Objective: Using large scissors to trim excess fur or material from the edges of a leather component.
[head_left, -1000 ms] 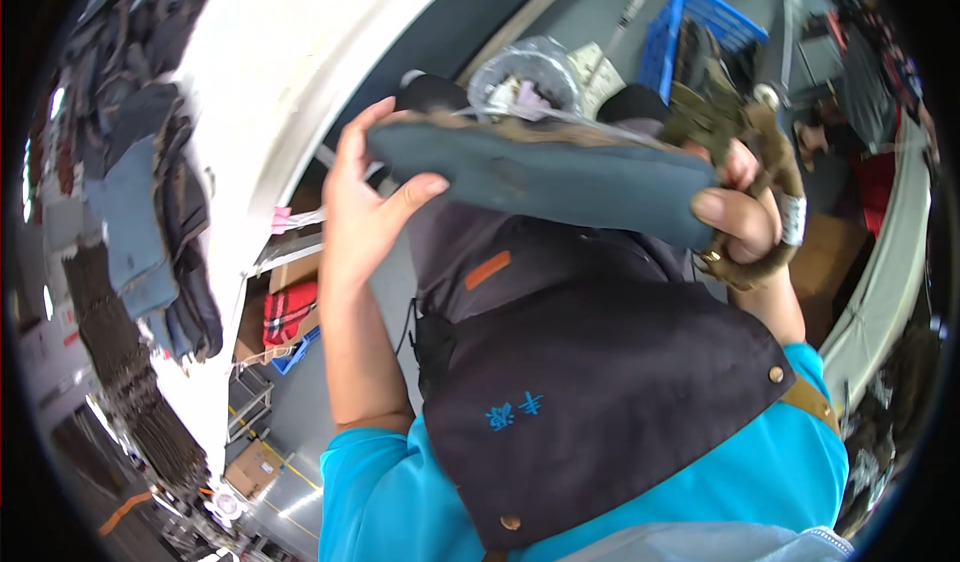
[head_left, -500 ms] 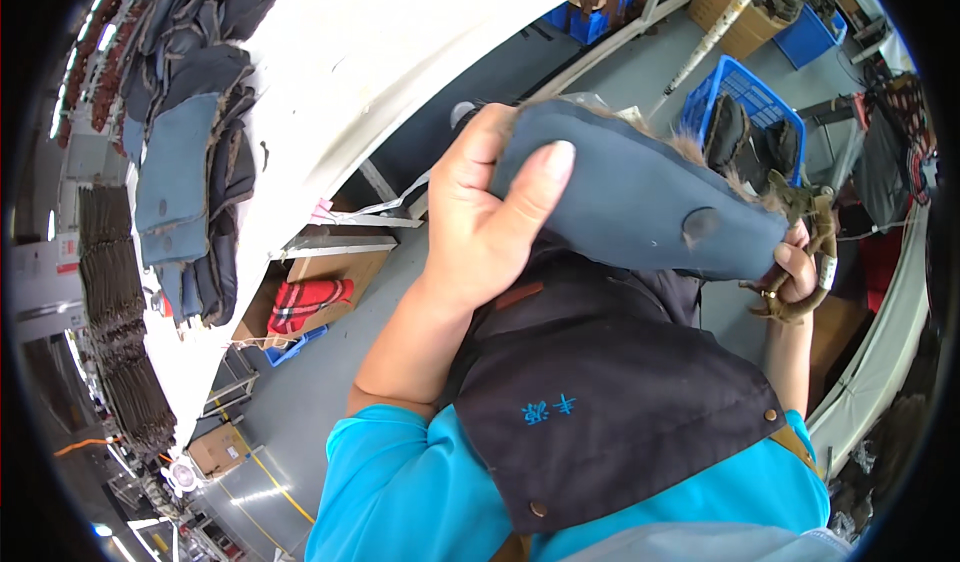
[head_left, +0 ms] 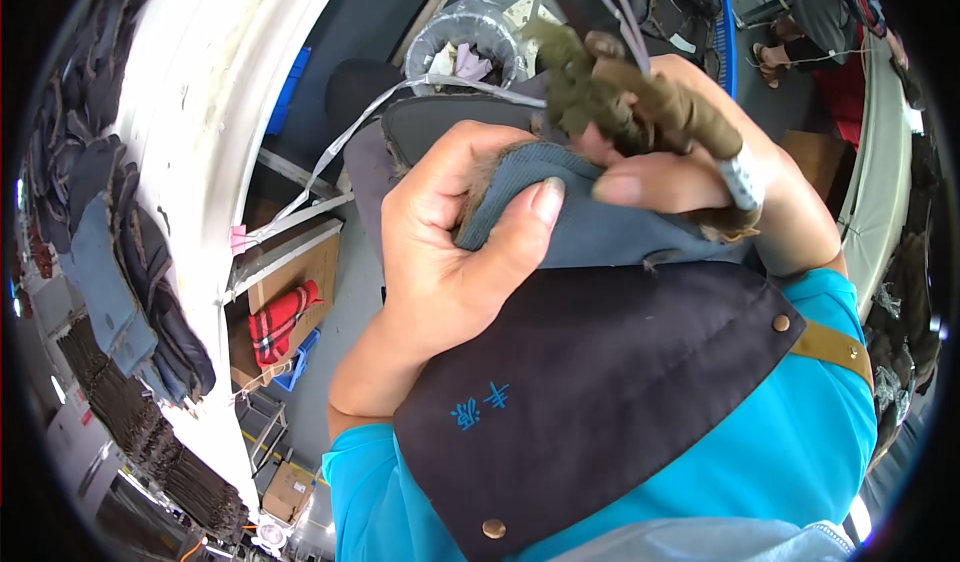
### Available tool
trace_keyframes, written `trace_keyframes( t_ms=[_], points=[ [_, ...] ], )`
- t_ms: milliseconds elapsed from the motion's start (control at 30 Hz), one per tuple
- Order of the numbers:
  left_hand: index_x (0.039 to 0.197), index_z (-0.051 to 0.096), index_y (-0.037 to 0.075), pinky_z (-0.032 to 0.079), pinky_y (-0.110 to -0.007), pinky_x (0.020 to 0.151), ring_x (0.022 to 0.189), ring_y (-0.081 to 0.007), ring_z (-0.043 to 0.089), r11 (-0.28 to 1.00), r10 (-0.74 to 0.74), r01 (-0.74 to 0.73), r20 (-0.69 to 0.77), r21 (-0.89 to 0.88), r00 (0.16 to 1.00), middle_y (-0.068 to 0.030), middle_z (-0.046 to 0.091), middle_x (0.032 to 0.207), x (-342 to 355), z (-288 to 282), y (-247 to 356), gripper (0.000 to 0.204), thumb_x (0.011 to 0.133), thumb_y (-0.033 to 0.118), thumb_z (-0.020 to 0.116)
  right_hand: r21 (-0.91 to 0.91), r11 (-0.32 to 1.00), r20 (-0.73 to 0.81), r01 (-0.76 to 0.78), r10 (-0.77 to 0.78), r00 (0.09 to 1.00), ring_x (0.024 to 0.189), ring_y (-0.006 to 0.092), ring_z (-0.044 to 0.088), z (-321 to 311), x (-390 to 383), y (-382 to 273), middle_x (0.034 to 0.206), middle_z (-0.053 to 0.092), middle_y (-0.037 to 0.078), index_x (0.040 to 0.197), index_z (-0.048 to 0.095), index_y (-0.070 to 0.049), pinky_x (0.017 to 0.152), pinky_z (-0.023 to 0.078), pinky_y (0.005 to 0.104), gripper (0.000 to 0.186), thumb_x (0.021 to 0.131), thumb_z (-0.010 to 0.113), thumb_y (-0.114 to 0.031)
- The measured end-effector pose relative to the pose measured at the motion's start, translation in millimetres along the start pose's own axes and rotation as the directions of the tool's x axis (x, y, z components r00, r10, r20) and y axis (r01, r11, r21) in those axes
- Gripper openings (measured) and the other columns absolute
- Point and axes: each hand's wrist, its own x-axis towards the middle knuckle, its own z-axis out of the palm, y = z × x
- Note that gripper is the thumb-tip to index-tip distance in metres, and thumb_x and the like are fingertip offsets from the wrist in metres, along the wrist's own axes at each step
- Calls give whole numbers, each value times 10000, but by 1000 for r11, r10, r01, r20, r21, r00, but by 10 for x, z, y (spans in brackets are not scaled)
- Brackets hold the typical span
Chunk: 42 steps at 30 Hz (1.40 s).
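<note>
In front of my chest is a blue-grey fur-lined piece (head_left: pixel 600 232), with brown fur along its edge and a ribbed face at the near end. My left hand (head_left: pixel 450 252) grips that end, thumb on top and fingers underneath. My right hand (head_left: pixel 690 162) is closed around scissors (head_left: pixel 690 122) whose handles are wrapped in brownish-green cloth; their blades point up and away, blurred by motion. The right thumb lies over the piece, and the other right fingers are partly hidden. A dark apron (head_left: pixel 590 392) covers my front just below.
A white table (head_left: pixel 190 152) at left bears stacked dark and blue-grey pieces (head_left: pixel 110 272). Beyond my hands stands a lined waste bin (head_left: pixel 465 32) with scraps. A blue crate (head_left: pixel 728 32) holds dark pieces at far right, near another person's leg (head_left: pixel 780 52). A red plaid cloth (head_left: pixel 283 322) lies on a shelf.
The fur-lined piece has come lower and turned, so its ribbed face shows. My right hand has moved left and inward with the scissors, close to my left hand. The view has shifted.
</note>
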Motion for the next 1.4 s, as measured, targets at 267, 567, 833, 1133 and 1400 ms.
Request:
trace_keyframes(
  t_ms=[267,567,833,1133,1400],
  points=[
    [952,554,-20,408,-170,604,685,-17,501,994,-67,65,-19,-90,998,0,587,799,-35,-26,-40,163,807,30,610,439,866,-122,-240,322,939,700,86,496,275,8,20,783,544,2,1280,420,-27,620,416,246,619,725,676,-129],
    [903,578,-27,426,-178,601,672,-30,519,998,-40,34,-117,-59,992,-6,599,763,-87,-115,-103,148,759,-40,612,-128,969,32,-213,218,975,606,84,464,-263,-380,214,648,510,7,756,551,-13,529,368,252,542,588,797,-466],
    [902,584,-20,445,-199,650,711,-52,545,995,-26,8,-171,-100,985,-28,618,797,-123,-72,-127,168,740,-57,611,-341,930,125,-141,193,973,550,183,386,-257,-518,123,609,457,111,770,525,48,511,369,316,603,525,831,-410],
    [926,582,-21,454,-217,671,740,-72,565,997,30,-43,-191,-65,981,-48,631,830,-187,-70,-177,189,743,-38,627,-449,890,99,-79,138,986,550,317,434,-149,-426,96,623,464,176,736,503,49,522,370,369,467,571,778,-290],
    [945,577,-30,457,-222,677,750,-85,572,991,80,-99,-198,-88,977,-62,633,839,-208,-52,-218,219,736,-23,643,-632,772,71,-67,143,987,670,331,468,-100,-426,108,717,513,144,876,555,17,612,376,373,743,412,811,-503]
  ],
)
